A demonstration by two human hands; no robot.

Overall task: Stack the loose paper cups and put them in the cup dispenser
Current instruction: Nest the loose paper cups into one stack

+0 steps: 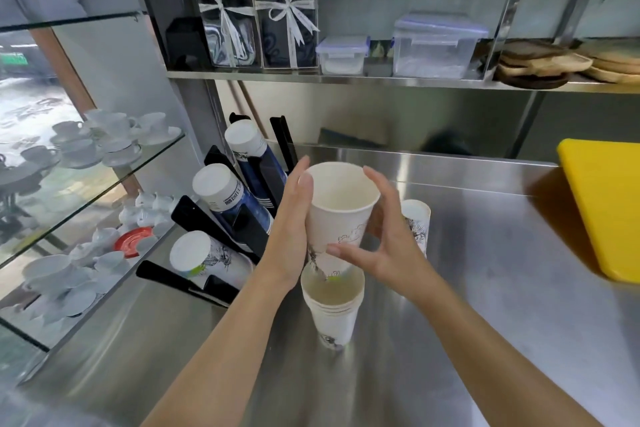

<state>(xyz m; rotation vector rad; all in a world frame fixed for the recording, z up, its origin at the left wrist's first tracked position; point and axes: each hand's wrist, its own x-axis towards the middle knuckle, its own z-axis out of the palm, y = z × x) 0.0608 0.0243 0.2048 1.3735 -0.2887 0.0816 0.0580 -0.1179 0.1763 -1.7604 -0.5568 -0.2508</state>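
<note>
A white paper cup [341,204] with a line drawing is held upright between both hands, its base entering a stack of nested cups [334,308] standing on the steel counter [485,288]. My left hand [294,222] presses flat on the cup's left side. My right hand [384,239] wraps the right side, thumb across the front. Another loose cup [417,222] stands behind my right hand, partly hidden. The black cup dispenser [194,218] lies at the left with three rows of stacked cups, white bottoms facing me.
A yellow board [602,204] leans at the right. Glass shelves [97,163] on the left hold white cups and saucers. A steel shelf [346,78] above the counter carries plastic boxes, ribboned gift boxes and wooden plates.
</note>
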